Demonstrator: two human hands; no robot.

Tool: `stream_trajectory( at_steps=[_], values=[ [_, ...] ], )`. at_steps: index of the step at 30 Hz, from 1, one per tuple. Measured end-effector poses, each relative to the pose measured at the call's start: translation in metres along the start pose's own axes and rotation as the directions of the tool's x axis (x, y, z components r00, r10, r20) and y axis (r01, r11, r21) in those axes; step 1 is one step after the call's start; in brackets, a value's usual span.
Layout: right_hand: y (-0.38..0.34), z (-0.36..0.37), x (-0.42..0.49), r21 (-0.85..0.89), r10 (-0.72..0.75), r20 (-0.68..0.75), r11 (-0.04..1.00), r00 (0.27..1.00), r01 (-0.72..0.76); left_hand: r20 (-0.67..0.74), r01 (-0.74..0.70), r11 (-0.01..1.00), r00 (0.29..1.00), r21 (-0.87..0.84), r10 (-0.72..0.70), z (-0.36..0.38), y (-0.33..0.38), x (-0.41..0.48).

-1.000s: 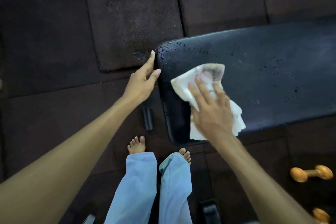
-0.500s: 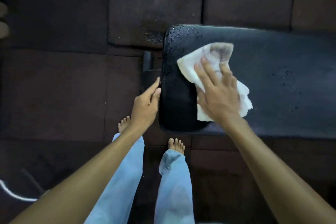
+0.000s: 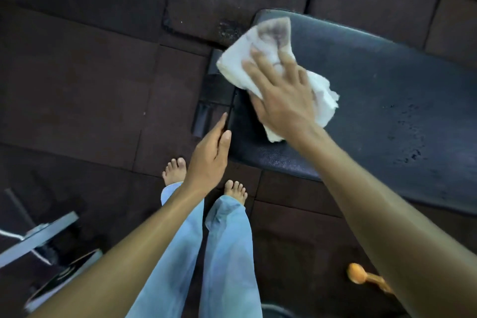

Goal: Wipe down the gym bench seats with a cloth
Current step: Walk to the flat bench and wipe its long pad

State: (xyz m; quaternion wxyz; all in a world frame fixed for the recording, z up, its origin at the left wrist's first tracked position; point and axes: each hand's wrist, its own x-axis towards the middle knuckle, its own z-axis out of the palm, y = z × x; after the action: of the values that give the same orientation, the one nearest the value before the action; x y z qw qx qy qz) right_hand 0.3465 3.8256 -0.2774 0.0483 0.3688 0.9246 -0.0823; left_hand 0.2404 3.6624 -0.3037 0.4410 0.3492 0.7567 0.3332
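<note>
Two hands are in view, and both are open. The right hand (image 3: 281, 100) lies flat with its fingers spread and straight, pressing one white cloth (image 3: 271, 33) onto the one black bench seat (image 3: 387, 90). The cloth is crumpled, with a grey stain on the corner pointing to 12 o'clock. It sits at the 10 o'clock end of the seat, and its edge hangs over that end. The seat runs from the 12 o'clock part of the view out toward 3 o'clock, and dark specks dot its surface toward 3 o'clock. The left hand (image 3: 209, 160) sits at 7 o'clock of the cloth, fingers straight, just beside the seat's end edge. I cannot tell whether it touches. Two bare feet (image 3: 174, 169) stand on the dark tiled floor (image 3: 77, 85) below the hands. One orange dumbbell (image 3: 357, 275) lies at 5 o'clock, partly hidden by the right arm. One grey metal bar (image 3: 38, 237) lies at 8 o'clock.
</note>
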Motion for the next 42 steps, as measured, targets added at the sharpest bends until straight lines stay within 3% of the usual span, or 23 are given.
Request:
stream_trajectory(
  at_steps=[1,3,7,8,9,11,12,14,16,18,20,21,23,25,27,29,31,33,35,37,39,42],
  values=[
    [0.017,-0.003,-0.006,0.002,0.027,0.006,1.000,1.000,-0.027,-0.006,-0.002,1.000,1.000,0.009,0.002,0.002,-0.001,-0.003],
    [0.049,-0.011,0.002,0.009,0.212,0.007,0.977,0.977,-0.212,-0.016,-0.015,0.999,1.000,0.040,0.016,0.005,-0.003,-0.007],
    [0.037,-0.018,0.058,0.065,0.586,-0.032,0.809,0.810,-0.584,-0.007,-0.034,0.995,0.999,0.092,0.034,0.010,-0.002,-0.008],
    [0.020,-0.018,0.061,0.062,0.575,-0.012,0.817,0.818,-0.574,-0.006,-0.040,0.995,0.999,0.096,0.041,0.011,-0.002,-0.009],
    [0.003,-0.017,0.057,0.045,0.486,-0.002,0.873,0.874,-0.485,-0.005,-0.047,0.994,0.999,0.100,0.048,0.012,-0.002,-0.010],
    [-0.018,-0.007,0.024,-0.015,0.175,0.017,0.985,0.984,-0.174,0.000,-0.053,0.993,0.999,0.107,0.053,0.012,-0.002,-0.012],
    [-0.021,-0.004,0.002,-0.045,0.031,0.033,0.999,0.999,-0.029,0.003,-0.054,0.992,0.999,0.113,0.054,0.012,-0.003,-0.012],
    [-0.005,-0.002,-0.028,-0.058,-0.120,0.054,0.991,0.991,0.124,0.010,-0.063,0.990,0.998,0.124,0.062,0.012,-0.006,-0.015],
    [0.029,-0.007,-0.026,-0.066,-0.060,0.081,0.996,0.995,0.065,0.017,-0.065,0.989,0.998,0.136,0.063,0.012,-0.010,-0.020],
    [0.057,-0.011,0.000,-0.046,0.205,0.052,0.978,0.977,-0.203,0.022,-0.072,0.986,0.997,0.150,0.069,0.011,-0.012,-0.025],
    [0.056,-0.014,0.033,0.008,0.461,-0.026,0.887,0.887,-0.461,0.024,-0.088,0.984,0.996,0.152,0.085,0.011,-0.013,-0.028],
    [0.043,-0.014,0.043,0.022,0.516,-0.054,0.857,0.855,-0.515,0.024,-0.095,0.983,0.995,0.154,0.093,0.010,-0.013,-0.028],
    [0.012,-0.010,0.046,-0.006,0.425,-0.060,0.905,0.903,-0.426,0.026,-0.097,0.983,0.995,0.158,0.094,0.010,-0.014,-0.029],
    [-0.010,-0.001,0.022,-0.063,0.167,-0.028,0.984,0.986,-0.169,0.032,-0.086,0.986,0.996,0.146,0.082,0.010,-0.016,-0.030],
    [-0.019,0.013,-0.019,-0.114,-0.056,-0.007,0.992,0.998,0.055,0.040,-0.090,0.982,0.996,0.167,0.084,0.010,-0.017,-0.034],
    [-0.012,0.015,-0.041,-0.077,-0.139,0.009,0.987,0.990,0.140,0.047,-0.122,0.969,0.992,0.217,0.115,0.009,-0.018,-0.036],
    [0.011,0.009,-0.027,-0.061,-0.121,0.014,0.991,0.993,0.121,0.041,-0.117,0.964,0.993,0.237,0.111,0.009,-0.017,-0.036],
    [0.037,-0.001,0.002,-0.010,0.110,0.010,0.994,0.994,-0.109,0.043,-0.104,0.967,0.994,0.232,0.097,0.008,-0.015,-0.035],
    [0.045,-0.006,0.023,0.042,0.343,-0.054,0.939,0.938,-0.341,0.049,-0.123,0.964,0.992,0.235,0.115,0.007,-0.012,-0.034],
    [0.025,-0.002,0.021,0.054,0.435,-0.079,0.900,0.897,-0.432,0.050,-0.134,0.963,0.991,0.236,0.126,0.006,-0.009,-0.031],
    [0.006,0.006,-0.009,0.040,0.352,-0.102,0.936,0.930,-0.350,0.046,-0.127,0.963,0.992,0.239,0.120,0.007,-0.005,-0.026],
    [0.025,0.012,-0.067,-0.043,0.107,-0.095,0.993,0.990,-0.112,0.038,-0.154,0.955,0.988,0.253,0.149,0.009,0.003,-0.013]
  ],
)
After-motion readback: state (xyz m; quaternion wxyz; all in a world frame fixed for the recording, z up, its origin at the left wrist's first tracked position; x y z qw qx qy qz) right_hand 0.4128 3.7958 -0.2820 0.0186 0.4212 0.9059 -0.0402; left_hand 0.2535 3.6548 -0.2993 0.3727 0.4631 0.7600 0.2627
